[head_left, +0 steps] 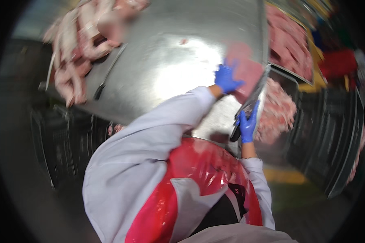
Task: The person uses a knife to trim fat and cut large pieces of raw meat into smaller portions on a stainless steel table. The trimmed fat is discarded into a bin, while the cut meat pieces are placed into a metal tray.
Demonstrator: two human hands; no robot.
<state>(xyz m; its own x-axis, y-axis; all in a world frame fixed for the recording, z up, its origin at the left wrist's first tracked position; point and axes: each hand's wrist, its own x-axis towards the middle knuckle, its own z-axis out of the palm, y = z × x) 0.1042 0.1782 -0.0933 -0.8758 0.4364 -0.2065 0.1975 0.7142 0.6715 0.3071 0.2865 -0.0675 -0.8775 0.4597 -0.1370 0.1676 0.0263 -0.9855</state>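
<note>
A flat pink piece of meat (249,75) lies near the right edge of the metal table, blurred by motion. My left hand (227,79), in a blue glove, rests on its left side with the fingers spread. On the near right, my gloved right hand (248,124) is closed around the black handle of a knife (257,91). The smeared blade points away from me along the meat's right side, by the table edge. Whether the blade touches the meat, I cannot tell.
Several long pale meat cuts (71,48) are heaped at the table's (150,77) far left, beside a thin rod with a black handle (111,71). Right of the table are a bin of pink trimmings (278,111), a tray of meat (290,44) and a black crate (322,133).
</note>
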